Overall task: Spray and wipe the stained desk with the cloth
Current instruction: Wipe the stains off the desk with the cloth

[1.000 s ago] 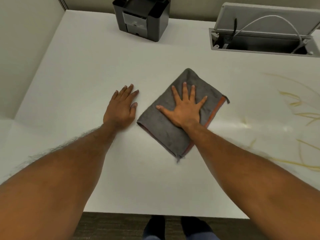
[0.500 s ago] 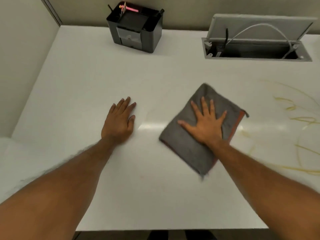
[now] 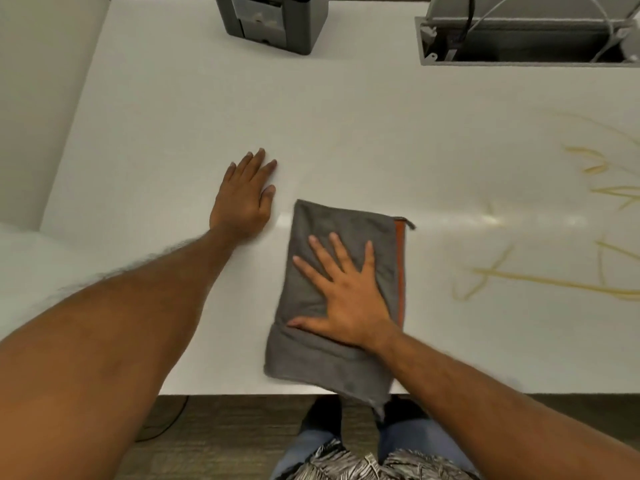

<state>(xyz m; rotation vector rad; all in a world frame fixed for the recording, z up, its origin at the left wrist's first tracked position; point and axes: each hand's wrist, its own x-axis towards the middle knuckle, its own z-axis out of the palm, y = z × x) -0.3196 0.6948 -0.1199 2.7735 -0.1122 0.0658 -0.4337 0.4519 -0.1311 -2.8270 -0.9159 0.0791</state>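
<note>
Soft, light cloth (image 3: 311, 358) pinned beneath straight, spread fingers (image 3: 341, 252) of right hand (image 3: 346, 299); probably slides easily, best pressed centrally. Left hand (image 3: 240, 199) flat, holding nothing, on worktop (image 3: 173, 133).

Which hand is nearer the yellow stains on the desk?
Right. The right hand presses flat on the cloth, with the yellow stains just off to its right; the left hand rests flat on bare desk, left of the cloth.

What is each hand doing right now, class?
Left hand: open, flat on the desk, holding nothing.
Right hand: open, fingers spread, pressing the cloth.
</note>
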